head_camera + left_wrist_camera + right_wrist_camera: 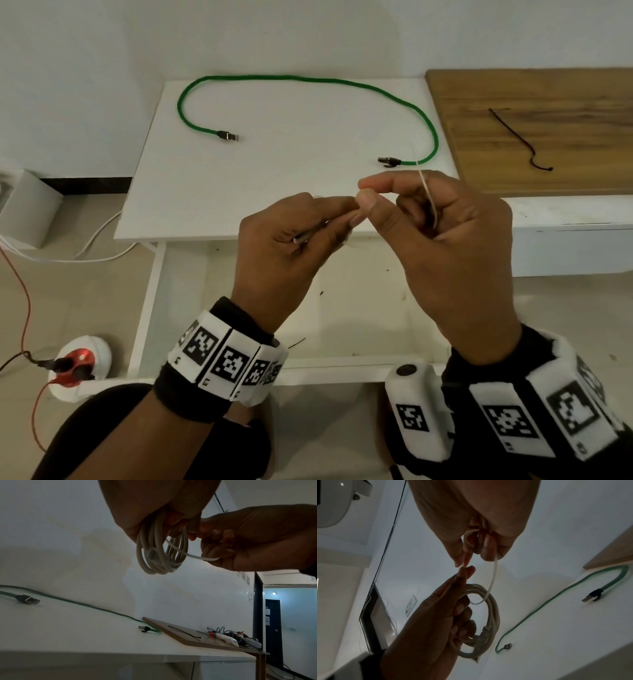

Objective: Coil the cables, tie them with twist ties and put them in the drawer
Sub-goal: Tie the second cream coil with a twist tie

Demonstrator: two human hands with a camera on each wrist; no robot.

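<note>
My left hand (pixel 301 233) grips a coiled grey cable (pixel 161 553) above the front edge of the white table (pixel 274 185); the coil (pixel 486 623) hangs below the fingers. My right hand (pixel 411 209) pinches a white twist tie (pixel 428 195), whose strand (pixel 493 580) passes through the coil (pixel 193 556). The two hands meet at thumb and forefinger tips. A green cable (pixel 308 80) lies uncoiled in an arc across the table, with a plug at each end. A dark twist tie (pixel 513 137) lies on the wooden board (pixel 565 89).
An open white drawer (pixel 342 308) sits below the hands, under the table's front edge. A red and white power strip (pixel 77 366) with leads lies on the floor at left. The far end of the board holds several plugs and wires (pixel 231 635).
</note>
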